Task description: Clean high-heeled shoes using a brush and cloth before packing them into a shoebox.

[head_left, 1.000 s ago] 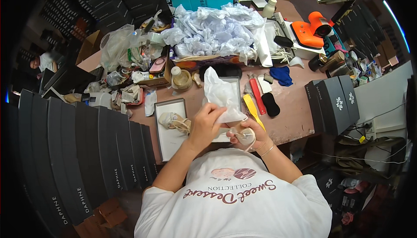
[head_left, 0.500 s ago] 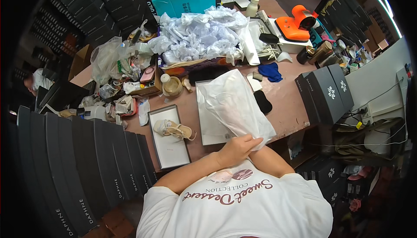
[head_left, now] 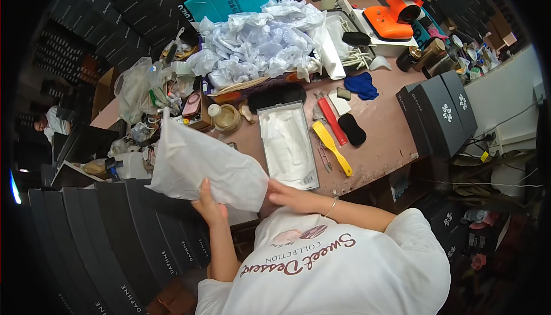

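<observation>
A white, soft, sheet-like bag hangs tilted over the left part of the table. My left hand grips its lower edge, thumb up on the near face. At the bag's right end, my right hand has its fingers stretched out, fingertips against the bag's edge. What is inside the bag, if anything, cannot be made out. Right of the bag, an open grey box lies with crumpled white paper in it. The bag covers most of a second shallow box, leaving a pale corner showing.
A yellow-handled brush, a red tool and a black oval pad lie right of the box. Behind stands a bin heaped with white paper. Dark shoeboxes stand at right, with more stacked at left.
The bag has swung left, away from the open box, uncovering its paper and the tools beside it. My left hand shifted left with it. The sandal in the second box is now covered.
</observation>
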Tool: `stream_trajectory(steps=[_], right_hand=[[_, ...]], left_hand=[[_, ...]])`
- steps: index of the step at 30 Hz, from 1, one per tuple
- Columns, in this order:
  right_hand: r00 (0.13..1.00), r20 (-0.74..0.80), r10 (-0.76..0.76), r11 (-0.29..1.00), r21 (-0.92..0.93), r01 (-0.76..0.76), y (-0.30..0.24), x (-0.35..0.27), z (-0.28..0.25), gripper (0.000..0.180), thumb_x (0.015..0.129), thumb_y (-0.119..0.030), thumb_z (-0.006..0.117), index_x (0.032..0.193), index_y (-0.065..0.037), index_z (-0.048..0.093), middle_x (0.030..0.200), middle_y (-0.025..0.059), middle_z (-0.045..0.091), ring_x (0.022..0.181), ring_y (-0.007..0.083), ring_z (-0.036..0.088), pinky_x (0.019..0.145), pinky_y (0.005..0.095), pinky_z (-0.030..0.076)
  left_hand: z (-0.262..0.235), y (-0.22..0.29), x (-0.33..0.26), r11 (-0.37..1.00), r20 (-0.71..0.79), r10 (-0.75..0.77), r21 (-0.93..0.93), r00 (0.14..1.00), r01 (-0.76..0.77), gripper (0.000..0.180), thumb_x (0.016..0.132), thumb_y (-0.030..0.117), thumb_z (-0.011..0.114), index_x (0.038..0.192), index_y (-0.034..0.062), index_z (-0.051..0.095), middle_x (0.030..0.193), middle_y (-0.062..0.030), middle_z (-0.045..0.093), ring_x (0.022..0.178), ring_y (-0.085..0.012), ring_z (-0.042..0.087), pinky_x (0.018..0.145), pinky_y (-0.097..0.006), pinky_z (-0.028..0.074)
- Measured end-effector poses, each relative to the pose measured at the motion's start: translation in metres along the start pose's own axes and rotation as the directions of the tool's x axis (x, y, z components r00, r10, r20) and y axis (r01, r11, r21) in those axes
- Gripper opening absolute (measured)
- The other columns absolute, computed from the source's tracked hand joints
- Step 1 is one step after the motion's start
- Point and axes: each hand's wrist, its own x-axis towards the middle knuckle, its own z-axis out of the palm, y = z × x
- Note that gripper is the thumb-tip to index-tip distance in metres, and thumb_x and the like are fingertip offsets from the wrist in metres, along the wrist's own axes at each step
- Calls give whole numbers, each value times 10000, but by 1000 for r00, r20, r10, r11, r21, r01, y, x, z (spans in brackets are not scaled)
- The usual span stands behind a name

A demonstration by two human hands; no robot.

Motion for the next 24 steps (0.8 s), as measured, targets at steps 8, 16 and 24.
stream_trajectory(steps=[8,16,24], right_hand=[[617,-695,370,900,433,-51,-13,-47,-127,467,842,-186,653,1234,10,491,1170,112,566,1077,208,555,885,327,463],[573,-787,230,156,-552,-819,104,-153,-253,474,782,-196,707,1161,36,544,1104,245,594,1005,405,576,871,417,462],[972,-194,130,618,-751,-233,84,55,-86,736,777,-145,689,1395,-13,311,1284,318,428,1151,406,486,961,420,431]], left_hand=[[113,-56,-27,604,834,-197,517,515,-607,508,868,231,651,1297,16,486,1033,-178,640,836,-245,648,700,-380,527],[112,-87,40,54,667,-487,667,564,-743,290,849,304,641,833,15,626,749,-165,636,731,-330,631,631,-416,491],[42,-67,37,573,436,-181,775,882,-266,220,748,113,729,750,28,526,684,-54,549,660,-160,528,634,-305,434]])
